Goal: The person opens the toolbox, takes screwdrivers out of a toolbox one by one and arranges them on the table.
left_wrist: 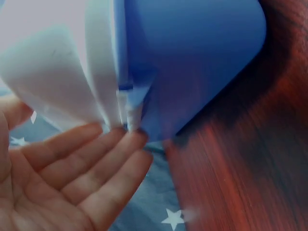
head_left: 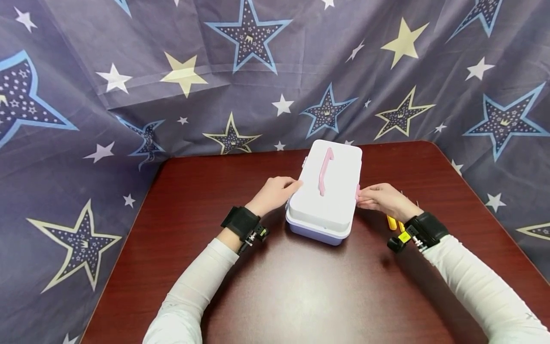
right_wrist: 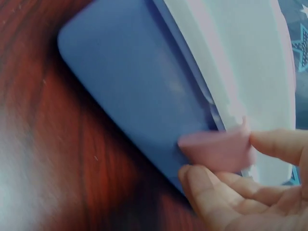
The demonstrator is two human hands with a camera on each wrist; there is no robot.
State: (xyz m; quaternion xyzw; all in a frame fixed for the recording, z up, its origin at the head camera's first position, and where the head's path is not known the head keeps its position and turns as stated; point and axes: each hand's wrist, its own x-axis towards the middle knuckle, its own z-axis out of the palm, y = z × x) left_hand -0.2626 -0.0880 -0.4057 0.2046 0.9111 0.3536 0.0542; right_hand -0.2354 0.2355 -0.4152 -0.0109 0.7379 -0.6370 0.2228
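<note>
A storage box (head_left: 323,210) with a white lid (head_left: 339,167), a pink carry handle (head_left: 325,172) and a blue-purple base (left_wrist: 192,53) stands on the table, its lid down. My left hand (head_left: 277,193) is at the box's left side. In the left wrist view its fingers (left_wrist: 96,168) lie nearly straight, tips at the seam between lid and base. On the opposite side, my right hand (head_left: 382,198) pinches a pink latch (right_wrist: 219,149) between thumb and fingers. The latch stands tilted out from the box wall in the right wrist view.
Yellow-handled tools (head_left: 391,222) lie on the table beside the right wrist, partly hidden by it. The dark red wooden table (head_left: 275,296) meets a star-patterned cloth (head_left: 142,62) at the back and sides.
</note>
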